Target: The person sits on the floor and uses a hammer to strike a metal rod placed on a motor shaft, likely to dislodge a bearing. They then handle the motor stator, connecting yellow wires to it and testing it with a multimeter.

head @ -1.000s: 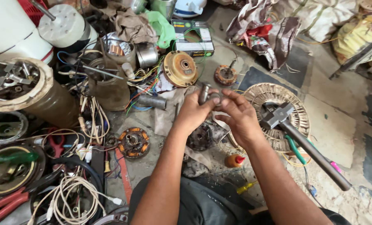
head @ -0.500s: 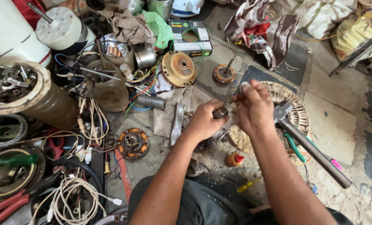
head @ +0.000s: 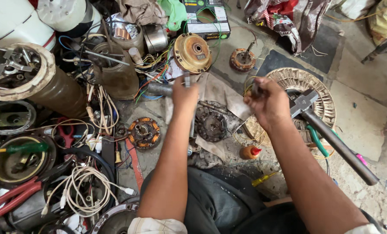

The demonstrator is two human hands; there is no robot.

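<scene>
I see the biggest container, a brown cylinder (head: pixel 50 89) at upper left, with its top tray heaped with spanners and loose metal parts. Below it a round metal bowl (head: pixel 12 161) has a green-handled screwdriver (head: pixel 25 148) lying across it. A smaller steel cup (head: pixel 155 39) stands near the top; I cannot tell what is in it. My left hand (head: pixel 185 94) closes on a thin metal tool (head: pixel 187 80) over the grey cloth (head: pixel 219 93). My right hand (head: pixel 269 103) is fisted round a small dark part (head: pixel 255 89), just beside the hammer (head: pixel 327 132).
</scene>
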